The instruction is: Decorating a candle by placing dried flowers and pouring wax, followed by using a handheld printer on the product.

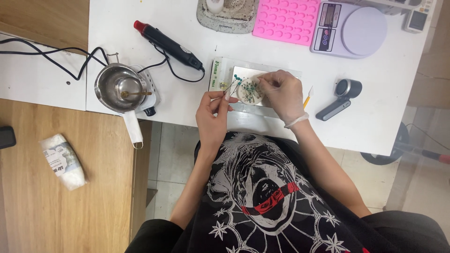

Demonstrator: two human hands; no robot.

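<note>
My left hand (213, 110), bare, pinches a thin sprig of dried flower (233, 83) with small green tips just left of a small round white disc (249, 92). The disc carries green dried flower bits and rests on a shiny metal plate (243, 108) on the white table (187, 100). My right hand (281, 93), in a thin clear glove, holds the disc at its right edge with fingertips over it. The two hands are close together, almost touching over the disc.
A small steel melting pot (117, 84) with a spoon sits on a little heater at left. A black heat tool with red tip (168, 44), pink silicone mould (286, 19), kitchen scale (349, 29), black handheld device (342, 97) and a white bag (63, 161) lie around.
</note>
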